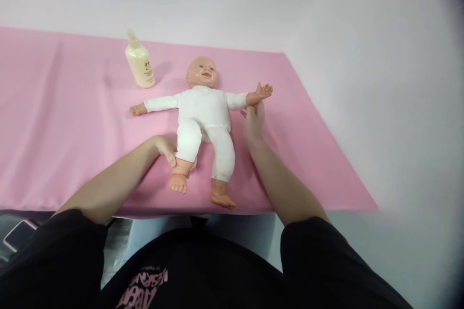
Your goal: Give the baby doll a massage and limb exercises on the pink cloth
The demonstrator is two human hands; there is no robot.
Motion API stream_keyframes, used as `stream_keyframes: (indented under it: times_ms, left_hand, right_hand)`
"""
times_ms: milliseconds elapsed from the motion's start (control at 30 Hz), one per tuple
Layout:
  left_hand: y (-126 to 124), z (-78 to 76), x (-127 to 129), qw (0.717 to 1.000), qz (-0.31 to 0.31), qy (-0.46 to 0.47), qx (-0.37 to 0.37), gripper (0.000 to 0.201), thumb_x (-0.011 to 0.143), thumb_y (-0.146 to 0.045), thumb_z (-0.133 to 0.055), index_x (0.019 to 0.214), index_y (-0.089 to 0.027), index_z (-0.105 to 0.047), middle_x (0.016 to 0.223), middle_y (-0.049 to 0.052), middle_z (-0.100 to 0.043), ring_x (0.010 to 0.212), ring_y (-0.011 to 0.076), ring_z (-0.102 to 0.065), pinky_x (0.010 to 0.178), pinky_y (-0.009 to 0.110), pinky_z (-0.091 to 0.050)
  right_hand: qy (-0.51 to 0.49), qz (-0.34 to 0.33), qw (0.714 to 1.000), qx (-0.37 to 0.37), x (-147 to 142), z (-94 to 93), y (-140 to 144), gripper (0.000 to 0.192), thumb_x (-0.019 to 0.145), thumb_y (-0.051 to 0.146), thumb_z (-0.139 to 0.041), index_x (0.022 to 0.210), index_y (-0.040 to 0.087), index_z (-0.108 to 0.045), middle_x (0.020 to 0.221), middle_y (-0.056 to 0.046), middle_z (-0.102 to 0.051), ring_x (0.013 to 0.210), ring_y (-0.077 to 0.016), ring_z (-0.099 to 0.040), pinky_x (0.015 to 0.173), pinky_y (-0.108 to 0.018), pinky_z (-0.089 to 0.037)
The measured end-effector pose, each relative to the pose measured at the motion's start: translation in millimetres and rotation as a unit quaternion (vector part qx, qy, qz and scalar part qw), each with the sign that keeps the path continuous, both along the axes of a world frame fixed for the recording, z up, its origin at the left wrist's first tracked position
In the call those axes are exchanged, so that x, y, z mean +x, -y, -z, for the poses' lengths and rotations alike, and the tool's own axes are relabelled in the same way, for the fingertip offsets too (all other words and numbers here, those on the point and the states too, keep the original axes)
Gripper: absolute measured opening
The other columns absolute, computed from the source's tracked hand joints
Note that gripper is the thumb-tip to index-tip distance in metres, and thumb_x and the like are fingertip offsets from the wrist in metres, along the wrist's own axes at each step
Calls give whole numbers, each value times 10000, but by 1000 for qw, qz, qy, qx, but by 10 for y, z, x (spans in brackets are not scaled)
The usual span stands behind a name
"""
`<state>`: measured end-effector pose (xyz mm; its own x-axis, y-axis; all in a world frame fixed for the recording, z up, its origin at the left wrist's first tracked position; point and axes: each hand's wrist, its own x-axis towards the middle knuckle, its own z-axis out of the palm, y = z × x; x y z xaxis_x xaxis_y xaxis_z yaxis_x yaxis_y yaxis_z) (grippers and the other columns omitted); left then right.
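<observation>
Baby doll (pixel 205 116) in white suit, supine on pink cloth (pixel 54 120), arms spread, legs toward viewer; bare head, hands, feet.

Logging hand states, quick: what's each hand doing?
Left hand: closed around the doll's lower leg.
Right hand: fingers at the doll's wrist; grip cannot be told.

The left hand's (pixel 167 148) fingers vanish behind the doll's (pixel 203 116) ankle, so its grip is unclear. The bottle's (pixel 139 65) label print is too small to read. A phone (pixel 19 234) lies half hidden by the black sleeve (pixel 54 256).
</observation>
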<state>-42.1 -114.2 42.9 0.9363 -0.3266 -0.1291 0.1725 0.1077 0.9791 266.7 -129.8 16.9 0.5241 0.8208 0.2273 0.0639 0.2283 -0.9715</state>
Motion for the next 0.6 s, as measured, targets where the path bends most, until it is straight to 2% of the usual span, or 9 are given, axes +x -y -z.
stream_keyframes:
  times_ms: [67,233,400,500,600]
  left_hand:
    - [3,3,5,1000,-4,-6,-7,658,583,-621,-1100,878,-144,-755,816,94,-783,994,338,-820,1017,408,-689]
    - [57,-48,29,1000,10,0,-28,638,613,-628,-1081,870,-156,-737,714,70,-701,981,353,-795,1062,431,-660]
    - [122,-106,26,996,-85,15,13,695,551,-802,-1002,715,-218,-662,709,71,-707,1044,383,-797,1109,514,-634]
    - [106,-77,-5,998,-55,-33,-25,684,587,-835,-942,761,-221,-696,732,100,-722,988,394,-788,1092,549,-631]
    - [59,-1,-33,996,-31,-43,-72,697,557,-820,-933,840,-210,-749,692,122,-708,912,405,-761,1068,573,-629]
  right_hand:
    - [2,-1,1000,1,-6,-13,9,479,900,341,-596,1374,382,-640,1584,-16,-663,1319,-240,-707,1117,-487,-652]
    - [-5,-1,1000,-5,3,0,5,418,924,300,-573,1337,339,-628,1557,-36,-681,1277,-240,-717,1136,-497,-643]
    - [-5,-1,1000,10,54,103,-65,350,935,372,-621,1282,325,-634,1455,-40,-715,1296,-243,-716,1056,-454,-665]
    - [-4,-9,1000,17,76,149,-93,331,947,392,-629,1270,322,-622,1442,-45,-710,1281,-235,-710,1042,-431,-653]
    - [-9,-8,1000,15,86,174,-103,321,943,369,-615,1259,315,-608,1424,-44,-711,1201,-217,-708,1043,-417,-634]
